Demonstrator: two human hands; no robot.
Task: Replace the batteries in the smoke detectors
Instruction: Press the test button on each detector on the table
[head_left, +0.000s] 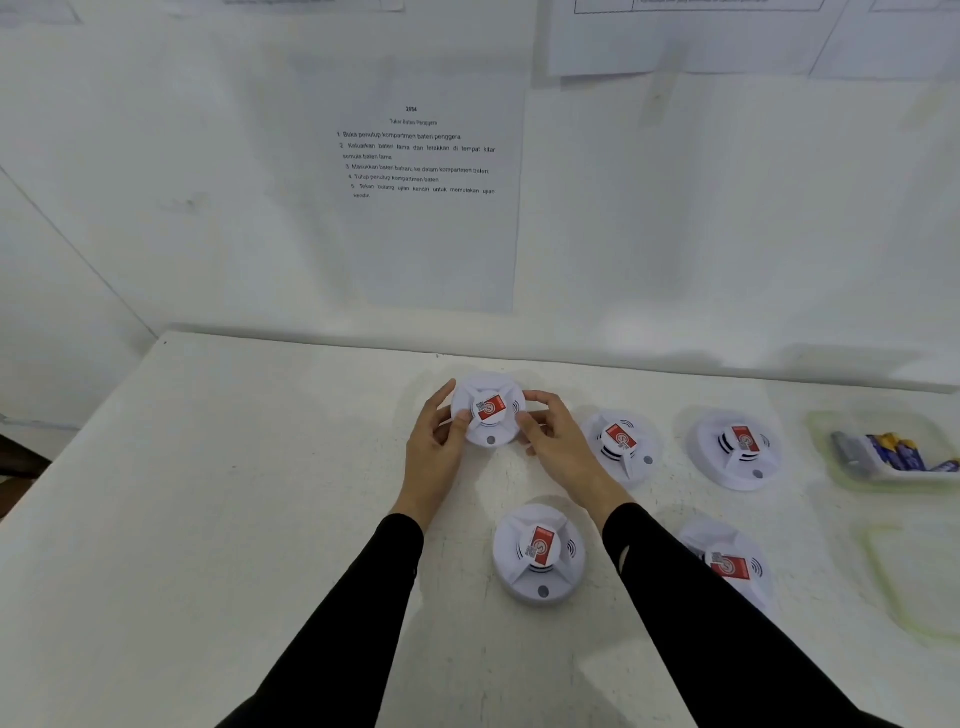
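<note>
Both hands are closed around one smoke detector (488, 410). The left hand (436, 441) grips its left rim with curled fingers, and the right hand (550, 431) grips its right rim, thumb on the near side. The arms are in black sleeves (363, 597). The held detector is white and round, with a red label on its raised centre, and it sits at the far middle of the white tabletop (260, 467). Whether its base touches the tabletop cannot be told.

Four more detectors of the same kind lie face up on the tabletop:
- The second detector (621, 447) is just right of the right hand.
- The third detector (737, 449) lies further right.
- The fourth detector (540, 553) lies between the forearms.
- The fifth detector (727, 564) is partly hidden behind the right sleeve.

At the far right stands a clear shallow container (878, 484) with a pale green rim. It holds blue-and-yellow batteries (901, 453) heaped toward its right side and a grey battery (849, 452) at its left side. The exact count cannot be read.

A second clear container (924, 582) with the same green rim sits nearer the person and is cut off by the frame edge. Whether it holds anything cannot be told.

A printed instruction sheet (426, 197) hangs on the wall behind the tabletop.
</note>
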